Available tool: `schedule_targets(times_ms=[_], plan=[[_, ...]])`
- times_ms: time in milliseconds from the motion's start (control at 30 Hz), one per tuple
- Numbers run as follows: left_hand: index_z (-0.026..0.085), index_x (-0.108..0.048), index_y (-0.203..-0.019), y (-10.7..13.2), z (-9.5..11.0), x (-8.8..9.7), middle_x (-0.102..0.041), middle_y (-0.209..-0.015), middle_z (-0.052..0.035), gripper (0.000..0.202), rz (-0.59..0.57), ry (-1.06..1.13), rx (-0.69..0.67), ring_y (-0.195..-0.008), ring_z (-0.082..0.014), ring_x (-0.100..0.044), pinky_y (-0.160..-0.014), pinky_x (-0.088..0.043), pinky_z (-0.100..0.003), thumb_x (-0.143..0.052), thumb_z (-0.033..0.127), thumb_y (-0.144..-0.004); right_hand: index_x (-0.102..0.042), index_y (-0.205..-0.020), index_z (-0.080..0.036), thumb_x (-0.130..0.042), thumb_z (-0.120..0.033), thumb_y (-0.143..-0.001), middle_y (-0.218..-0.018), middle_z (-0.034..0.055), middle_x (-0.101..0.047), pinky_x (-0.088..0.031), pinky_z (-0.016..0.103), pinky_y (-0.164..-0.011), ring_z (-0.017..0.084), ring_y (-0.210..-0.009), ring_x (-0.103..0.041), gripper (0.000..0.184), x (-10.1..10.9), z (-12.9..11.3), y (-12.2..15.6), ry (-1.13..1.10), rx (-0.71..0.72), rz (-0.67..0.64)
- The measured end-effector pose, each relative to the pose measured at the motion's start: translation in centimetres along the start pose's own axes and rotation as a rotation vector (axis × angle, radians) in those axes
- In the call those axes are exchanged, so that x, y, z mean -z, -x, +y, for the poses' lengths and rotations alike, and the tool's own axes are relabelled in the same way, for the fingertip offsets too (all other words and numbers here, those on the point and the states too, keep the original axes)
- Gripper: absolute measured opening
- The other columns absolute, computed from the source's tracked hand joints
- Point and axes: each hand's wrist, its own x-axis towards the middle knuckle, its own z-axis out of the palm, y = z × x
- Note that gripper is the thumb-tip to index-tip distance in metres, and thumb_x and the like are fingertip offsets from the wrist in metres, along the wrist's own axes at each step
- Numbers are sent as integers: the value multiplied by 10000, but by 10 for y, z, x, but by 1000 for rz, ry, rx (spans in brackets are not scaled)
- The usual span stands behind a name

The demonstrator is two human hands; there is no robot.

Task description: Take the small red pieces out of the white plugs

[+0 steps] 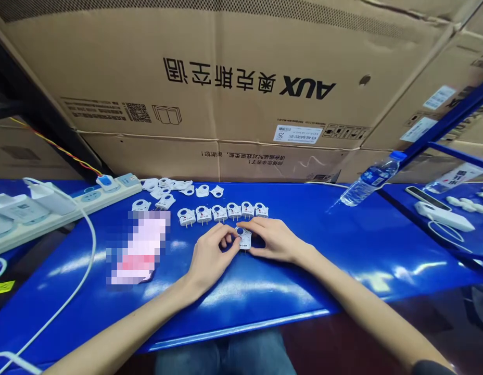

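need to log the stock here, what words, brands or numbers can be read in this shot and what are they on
"AUX", printed upside down, on the big cardboard box behind the blue table.
A row of Chinese characters beside it, also upside down; I cannot transcribe them surely.
"25" on the white sticker on the same box; its smaller print is too small to read.
The water bottle label, the QR code panel and the stickers on the right-hand boxes are too blurred to read.

Water bottle [369, 183] lying right; power strip [65, 205] left; cardboard box [233, 78] behind.
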Motion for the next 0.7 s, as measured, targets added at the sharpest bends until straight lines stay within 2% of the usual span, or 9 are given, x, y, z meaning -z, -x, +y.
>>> schedule_targets(times_ms=[200,367,433,533,600,700], plan=[[214,-701,-896,-3,3,2,-612,-790,14,134,-39,108,8,-717,-132,-550,-655,-409,-258,-614,297,-957,-529,-1459,-142,-692,-288,-953,-1228,140,-719,-572,397,-922,284,-1099,-692,551,1,-2,1,60,31,29],[217,-696,-933,-4,3,0,-607,-842,3,193,2,220,88,-715,-130,-544,-591,-412,-247,-602,379,-979,-540,-1463,-206,-684,-313,-952,-1303,136,-677,-578,415,-943,293,-1156,-677,541,17,8,3,70,-27,84],[218,-693,-931,-5,0,0,-604,-837,5,179,34,185,93,-714,-131,-545,-601,-411,-253,-602,366,-976,-559,-1456,-231,-723,-336,-920,-1351,121,-640,-580,419,-959,289,-1161,-678,570,29,21,7,33,-113,145],[221,-692,-918,-6,-5,2,-600,-810,12,142,34,62,54,-719,-137,-549,-663,-419,-270,-602,319,-967,-628,-1392,-281,-781,-391,-870,-1294,79,-644,-592,426,-929,257,-1020,-699,556,46,50,18,-22,-255,188],[226,-687,-913,-5,-8,3,-604,-817,12,130,6,-11,35,-736,-143,-559,-697,-426,-279,-594,300,-965,-660,-1356,-271,-803,-422,-843,-1233,79,-661,-590,443,-923,262,-992,-694,554,53,70,26,-44,-325,169],[233,-677,-928,-4,-9,2,-611,-845,9,129,-27,-93,28,-769,-154,-577,-709,-426,-283,-568,287,-970,-688,-1310,-243,-817,-394,-812,-1198,88,-680,-590,450,-928,249,-954,-692,535,52,92,34,-107,-415,86]])
